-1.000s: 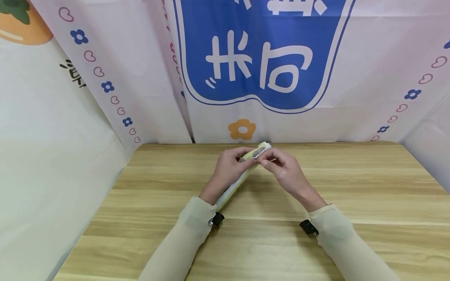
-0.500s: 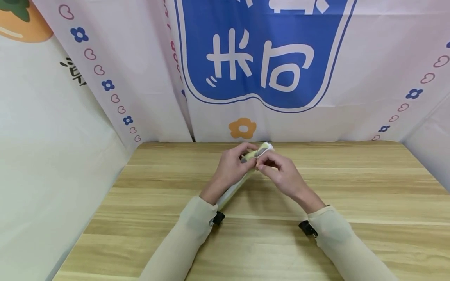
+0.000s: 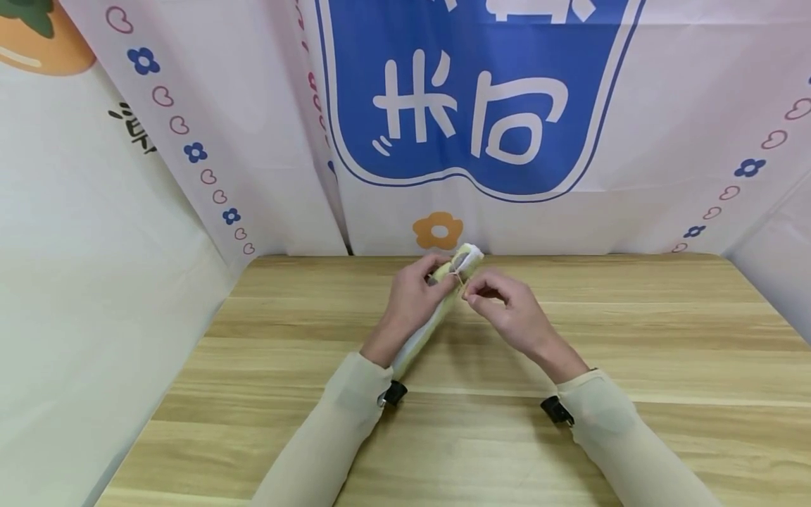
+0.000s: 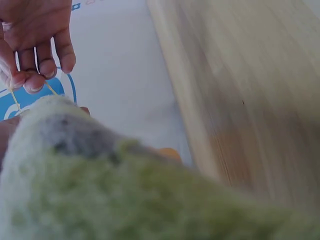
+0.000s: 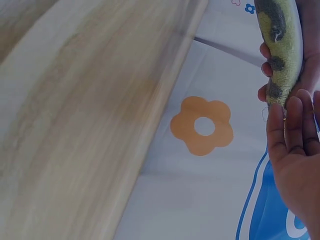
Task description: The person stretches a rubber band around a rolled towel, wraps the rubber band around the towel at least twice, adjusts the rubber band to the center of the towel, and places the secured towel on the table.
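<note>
A rolled towel, yellow-green and white with grey patches, slants across the middle of the head view, its far end pointing toward the back edge. My left hand grips it near that end, thumb on the near side. Close by on the right, my right hand pinches a thin yellow rubber band that runs taut to the roll. In the left wrist view the band shows as two strands at the fingertips. The right wrist view has the left fingers wrapped round the spotted towel.
Both forearms lie over a wood-grain table. Behind its back edge hangs a white cloth backdrop with a blue sign and an orange flower. Another white cloth covers the left side. Small black cameras sit on the wrists.
The towel's far end has shifted slightly up and left. A small gap has opened between the right fingertips and the roll, with the rubber band now visibly stretched across it.
</note>
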Demonstrator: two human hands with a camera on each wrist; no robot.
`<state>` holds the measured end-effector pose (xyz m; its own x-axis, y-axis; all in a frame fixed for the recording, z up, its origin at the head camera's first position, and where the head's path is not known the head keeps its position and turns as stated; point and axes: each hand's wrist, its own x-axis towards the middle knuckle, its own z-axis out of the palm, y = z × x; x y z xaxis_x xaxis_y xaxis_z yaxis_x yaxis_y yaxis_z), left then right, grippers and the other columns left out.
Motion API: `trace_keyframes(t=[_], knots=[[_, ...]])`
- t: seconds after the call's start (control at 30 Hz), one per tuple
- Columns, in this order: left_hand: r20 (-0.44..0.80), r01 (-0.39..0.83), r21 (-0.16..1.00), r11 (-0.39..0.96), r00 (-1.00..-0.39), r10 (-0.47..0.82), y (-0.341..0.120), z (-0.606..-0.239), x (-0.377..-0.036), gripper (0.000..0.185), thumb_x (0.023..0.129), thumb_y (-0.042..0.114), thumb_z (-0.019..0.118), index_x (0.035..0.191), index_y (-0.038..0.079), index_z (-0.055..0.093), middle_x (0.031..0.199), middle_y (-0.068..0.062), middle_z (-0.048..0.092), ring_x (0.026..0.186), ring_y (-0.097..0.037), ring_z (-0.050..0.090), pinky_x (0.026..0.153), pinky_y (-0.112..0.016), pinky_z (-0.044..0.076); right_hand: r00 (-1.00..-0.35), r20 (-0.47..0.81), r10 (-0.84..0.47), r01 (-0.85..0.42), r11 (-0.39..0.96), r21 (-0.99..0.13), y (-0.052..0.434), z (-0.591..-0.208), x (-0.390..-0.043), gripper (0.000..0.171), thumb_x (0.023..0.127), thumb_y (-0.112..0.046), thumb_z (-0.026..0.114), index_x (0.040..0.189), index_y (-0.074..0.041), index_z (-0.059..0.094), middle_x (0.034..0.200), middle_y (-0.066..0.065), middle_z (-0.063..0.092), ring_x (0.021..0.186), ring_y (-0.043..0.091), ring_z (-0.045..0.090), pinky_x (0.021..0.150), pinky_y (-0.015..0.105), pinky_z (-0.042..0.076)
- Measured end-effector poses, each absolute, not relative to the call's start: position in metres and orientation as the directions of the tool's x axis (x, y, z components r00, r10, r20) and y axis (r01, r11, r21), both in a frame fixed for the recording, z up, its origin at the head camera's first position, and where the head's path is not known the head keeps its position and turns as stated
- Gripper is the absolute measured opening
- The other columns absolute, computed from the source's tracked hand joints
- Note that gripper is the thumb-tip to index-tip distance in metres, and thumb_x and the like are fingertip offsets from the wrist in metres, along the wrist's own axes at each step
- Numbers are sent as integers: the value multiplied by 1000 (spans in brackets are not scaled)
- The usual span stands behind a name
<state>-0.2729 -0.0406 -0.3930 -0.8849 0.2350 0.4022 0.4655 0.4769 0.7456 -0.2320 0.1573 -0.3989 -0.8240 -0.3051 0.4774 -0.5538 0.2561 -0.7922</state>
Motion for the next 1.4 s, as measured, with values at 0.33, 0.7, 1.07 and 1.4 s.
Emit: trace_keyframes(t=[0.33, 0.7, 1.07, 1.4], knots=[[426, 419, 810, 412, -901, 78, -45, -390, -275, 25, 96, 20, 77, 116, 5, 79, 95, -9, 75, 73, -18, 62, 60, -26, 50, -897, 381, -222, -439, 369, -819, 154, -400, -231, 7, 104, -12, 67, 105, -5, 67, 98, 6, 68, 94, 23, 64, 83, 44, 55], [413, 403, 808, 429, -908, 76, -46, -395, -278, 22, 94, 19, 75, 111, 6, 80, 91, -7, 74, 69, -15, 59, 57, -25, 47, -855, 379, -353, -482, 274, -832, 160, -396, -232, 23, 105, 0, 57, 114, -3, 78, 101, 6, 73, 89, 25, 65, 77, 31, 56], [424, 439, 788, 432, -895, 135, -42, -395, -276, 23, 94, 15, 74, 114, 5, 80, 91, -6, 74, 70, -14, 58, 59, -25, 46, -692, 585, -424, -680, 110, -725, 166, -401, -240, 26, 97, 17, 64, 101, -1, 82, 115, 16, 73, 113, 21, 67, 93, 25, 55], [413, 455, 773, 442, -890, 194, -41, -395, -276, 23, 96, 17, 75, 117, 7, 80, 93, -6, 74, 70, -14, 56, 59, -25, 45, -689, 553, -469, -663, 99, -742, 170, -404, -243, 22, 95, 15, 68, 106, 2, 81, 97, 7, 76, 87, 16, 65, 72, 23, 52]])
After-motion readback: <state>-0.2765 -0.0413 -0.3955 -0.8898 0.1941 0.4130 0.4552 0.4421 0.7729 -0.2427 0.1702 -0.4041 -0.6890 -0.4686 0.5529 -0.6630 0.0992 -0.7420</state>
